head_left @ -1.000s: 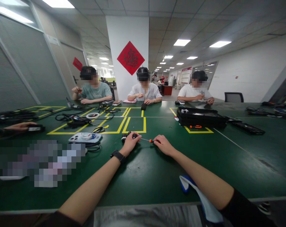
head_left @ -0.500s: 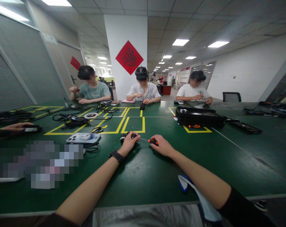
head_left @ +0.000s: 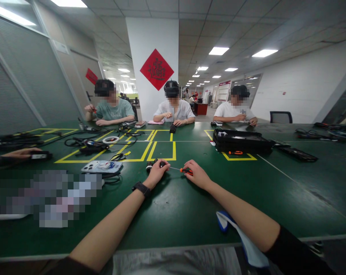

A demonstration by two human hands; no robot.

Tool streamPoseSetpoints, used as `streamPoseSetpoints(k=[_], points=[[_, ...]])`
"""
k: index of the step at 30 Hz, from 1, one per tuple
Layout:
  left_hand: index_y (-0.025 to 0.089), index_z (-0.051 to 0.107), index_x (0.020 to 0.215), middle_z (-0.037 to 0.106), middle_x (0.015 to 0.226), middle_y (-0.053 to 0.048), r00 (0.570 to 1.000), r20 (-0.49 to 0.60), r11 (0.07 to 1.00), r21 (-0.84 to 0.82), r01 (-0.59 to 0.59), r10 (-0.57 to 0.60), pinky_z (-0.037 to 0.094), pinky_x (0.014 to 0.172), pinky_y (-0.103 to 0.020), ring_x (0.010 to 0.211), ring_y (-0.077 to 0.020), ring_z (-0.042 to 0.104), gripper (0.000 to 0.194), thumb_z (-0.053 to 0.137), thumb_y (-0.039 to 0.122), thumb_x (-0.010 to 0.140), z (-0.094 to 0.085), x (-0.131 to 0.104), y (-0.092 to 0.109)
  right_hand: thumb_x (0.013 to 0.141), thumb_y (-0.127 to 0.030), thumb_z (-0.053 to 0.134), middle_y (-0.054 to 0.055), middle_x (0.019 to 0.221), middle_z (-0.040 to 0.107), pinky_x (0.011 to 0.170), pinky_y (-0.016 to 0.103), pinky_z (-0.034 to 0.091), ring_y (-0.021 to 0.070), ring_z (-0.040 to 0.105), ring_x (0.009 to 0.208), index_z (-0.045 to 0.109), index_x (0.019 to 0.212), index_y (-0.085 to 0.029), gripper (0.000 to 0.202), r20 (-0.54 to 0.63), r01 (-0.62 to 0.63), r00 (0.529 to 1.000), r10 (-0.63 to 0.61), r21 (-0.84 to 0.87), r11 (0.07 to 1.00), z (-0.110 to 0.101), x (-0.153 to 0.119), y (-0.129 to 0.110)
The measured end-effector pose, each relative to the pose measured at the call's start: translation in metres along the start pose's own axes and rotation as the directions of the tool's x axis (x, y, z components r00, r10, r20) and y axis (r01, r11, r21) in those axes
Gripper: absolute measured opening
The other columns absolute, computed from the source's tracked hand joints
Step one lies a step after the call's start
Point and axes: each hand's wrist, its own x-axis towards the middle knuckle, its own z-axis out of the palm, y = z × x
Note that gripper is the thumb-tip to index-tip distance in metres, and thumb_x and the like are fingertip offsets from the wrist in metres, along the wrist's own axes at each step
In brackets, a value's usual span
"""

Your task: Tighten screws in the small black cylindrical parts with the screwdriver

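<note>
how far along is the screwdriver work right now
Done: nothing visibly finished; no completed part can be made out. In hand: the left hand holds a small black part, while the right hand grips the screwdriver, its shaft pointing to the left fingertips. Left: can't tell how much, since the fingers hide where the tip ends and any screws are too small to see.

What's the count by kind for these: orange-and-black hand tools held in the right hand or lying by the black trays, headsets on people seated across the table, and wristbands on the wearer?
Orange-and-black tools: 2 (held screwdriver, tray-side tool)
Headsets: 3 (left headset, middle headset, right headset)
Wristbands: 1 (black wristband)
Total: 6
</note>
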Motion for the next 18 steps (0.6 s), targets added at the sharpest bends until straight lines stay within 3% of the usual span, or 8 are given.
streamPoseSetpoints(k=[9,18], points=[[0.018,0.054,0.079,0.057,0.069,0.002,1.0,-0.003,1.0,-0.018,0.002,-0.002,0.042,0.062,-0.025,0.061,-0.0117,0.056,0.024,0.057,0.038,0.067,0.0011,0.0024,-0.006,0.082,-0.024,0.048,0.004,0.085,0.055,0.078,0.03,0.038,0.0155,0.048,0.085,0.061,0.089,-0.018,0.016,0.047,-0.065,0.997,0.065,0.001,0.998,0.0049,0.0017,0.0086],[0.019,0.054,0.079,0.056,0.065,0.003,1.0,0.014,1.0,0.007,-0.009,0.009,0.041,0.062,-0.025,0.061,-0.0123,0.056,0.022,0.056,0.037,0.068,0.0005,0.0013,-0.0026,0.075,-0.023,0.058,0.004,0.088,0.056,0.075,0.029,0.039,0.0157,0.049,0.084,0.057,0.09,-0.017,0.016,0.007,-0.058,0.998,0.058,0.033,0.998,0.0033,0.0014,0.0075]])
